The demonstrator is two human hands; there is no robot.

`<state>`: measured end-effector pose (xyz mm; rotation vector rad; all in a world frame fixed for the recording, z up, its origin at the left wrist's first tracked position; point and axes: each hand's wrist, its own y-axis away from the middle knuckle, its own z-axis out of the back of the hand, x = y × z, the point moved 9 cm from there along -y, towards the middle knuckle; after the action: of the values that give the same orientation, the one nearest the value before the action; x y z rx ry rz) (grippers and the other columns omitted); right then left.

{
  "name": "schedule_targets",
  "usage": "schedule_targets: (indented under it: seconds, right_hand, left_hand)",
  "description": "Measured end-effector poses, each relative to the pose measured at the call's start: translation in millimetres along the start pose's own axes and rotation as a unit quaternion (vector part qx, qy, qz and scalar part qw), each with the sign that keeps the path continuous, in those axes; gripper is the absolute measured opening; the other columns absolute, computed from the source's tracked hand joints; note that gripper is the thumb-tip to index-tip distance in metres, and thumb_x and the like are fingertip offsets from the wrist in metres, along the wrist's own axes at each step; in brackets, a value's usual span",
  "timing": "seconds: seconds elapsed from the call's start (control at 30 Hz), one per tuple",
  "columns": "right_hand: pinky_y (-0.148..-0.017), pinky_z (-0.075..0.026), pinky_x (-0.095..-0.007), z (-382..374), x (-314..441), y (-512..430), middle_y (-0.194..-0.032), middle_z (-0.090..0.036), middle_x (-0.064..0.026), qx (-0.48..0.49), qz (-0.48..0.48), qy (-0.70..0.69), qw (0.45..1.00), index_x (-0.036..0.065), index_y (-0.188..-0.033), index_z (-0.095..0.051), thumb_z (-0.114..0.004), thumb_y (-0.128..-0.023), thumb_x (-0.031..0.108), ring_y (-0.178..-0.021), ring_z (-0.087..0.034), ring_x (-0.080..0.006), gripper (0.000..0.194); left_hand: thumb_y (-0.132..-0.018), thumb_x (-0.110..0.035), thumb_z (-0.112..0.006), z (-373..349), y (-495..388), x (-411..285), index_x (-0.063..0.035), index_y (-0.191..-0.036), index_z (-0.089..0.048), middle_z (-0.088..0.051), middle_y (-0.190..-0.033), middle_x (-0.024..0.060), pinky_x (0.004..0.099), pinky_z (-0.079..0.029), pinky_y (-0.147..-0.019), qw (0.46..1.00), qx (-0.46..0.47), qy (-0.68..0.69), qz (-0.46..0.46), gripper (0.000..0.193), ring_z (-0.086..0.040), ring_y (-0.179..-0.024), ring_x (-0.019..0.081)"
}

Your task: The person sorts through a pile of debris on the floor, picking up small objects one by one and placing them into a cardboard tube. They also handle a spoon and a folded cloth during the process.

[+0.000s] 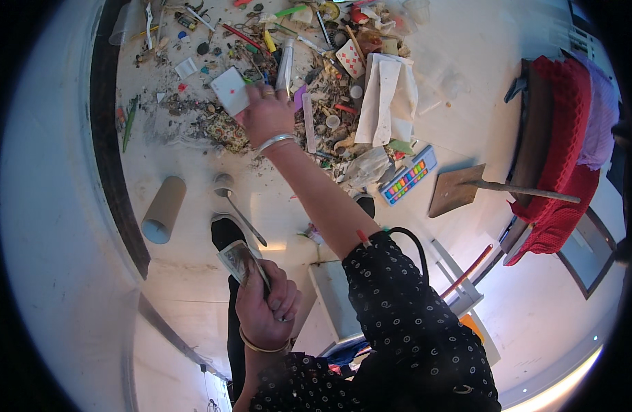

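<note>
My left hand (267, 306) is closed around a small stack of playing cards or a folded paper with a dark picture (241, 261); which of the two I cannot tell. My right hand (268, 116) reaches into the litter pile, its fingertips at a white playing card (230, 91) with a red mark. Whether the fingers grip that card is hidden. A silvery tube (285, 64) lies just beyond the fingers. To the right are a purple piece (299, 98), a clear plastic strip (309, 123) and another playing card with red diamonds (350, 58).
White folded paper (385, 100) lies right of the pile, with a paint set (408, 175) below it. A flat-bladed shovel (455, 190) leans near a chair with red cloth (558, 113). A cardboard tube (164, 208) and a clear cup with a spoon (223, 193) stand or lie at left.
</note>
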<state>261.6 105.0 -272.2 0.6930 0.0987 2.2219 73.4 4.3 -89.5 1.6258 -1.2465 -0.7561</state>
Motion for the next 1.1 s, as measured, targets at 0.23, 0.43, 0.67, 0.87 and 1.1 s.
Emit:
schedule_targets:
  seconds: [0.23,0.43,0.67,0.87,1.1]
  right_hand:
    - [-0.082,-0.046,-0.0453,5,24,35,-0.110,-0.060,-0.0063,-0.017,0.161,-0.053,0.985,0.013,-0.097,-0.063,-0.065,-0.071,0.010,-0.100,-0.055,-0.0328,0.027]
    - [-0.081,-0.045,-0.0460,72,-93,12,-0.106,-0.061,-0.0139,-0.113,-0.014,-0.010,0.993,0.011,-0.101,-0.061,-0.065,-0.073,0.011,-0.096,-0.056,-0.0358,0.028]
    - [-0.095,-0.042,-0.0436,107,-152,-58,-0.132,-0.047,-0.0149,-0.130,-0.073,0.176,0.973,0.014,-0.131,-0.045,-0.073,-0.070,0.029,-0.109,-0.050,-0.0390,0.069]
    - [-0.091,-0.045,-0.0434,72,-142,-58,-0.131,-0.047,-0.0140,-0.077,-0.054,0.180,0.979,0.018,-0.128,-0.047,-0.073,-0.071,0.027,-0.110,-0.049,-0.0408,0.063]
    - [-0.083,-0.048,-0.0473,66,-140,-38,-0.110,-0.057,-0.0166,-0.049,-0.070,0.137,0.987,0.018,-0.121,-0.053,-0.064,-0.073,0.016,-0.099,-0.054,-0.0405,0.050]
  left_hand:
    - [-0.102,-0.040,-0.028,2,1,1,-0.0075,-0.085,-0.052,-0.031,-0.050,-0.0020,0.0230,-0.024,-0.036,1.000,0.003,-0.005,-0.007,0.044,-0.023,-0.039,0.0078]
    - [-0.100,-0.051,-0.023,4,3,-1,-0.0068,-0.075,-0.049,-0.029,-0.047,-0.0008,0.0249,-0.023,-0.037,0.999,0.019,0.036,-0.024,0.057,-0.024,-0.038,0.0096]
    - [-0.101,-0.047,-0.022,-3,0,1,-0.0066,-0.076,-0.048,-0.033,-0.048,0.0005,0.0270,-0.027,-0.036,0.996,0.084,-0.003,-0.025,0.055,-0.027,-0.036,0.0114]
    - [-0.100,-0.026,-0.039,-12,3,1,-0.0081,-0.121,-0.047,-0.049,-0.062,0.0047,0.0280,-0.039,-0.047,0.995,-0.010,-0.094,-0.040,0.029,-0.048,-0.050,0.0154]
    - [-0.097,-0.019,-0.045,-3,2,-1,-0.0032,-0.111,-0.052,-0.059,-0.076,0.0127,0.0288,-0.044,-0.050,0.991,-0.067,-0.108,-0.051,0.022,-0.052,-0.054,0.0168]
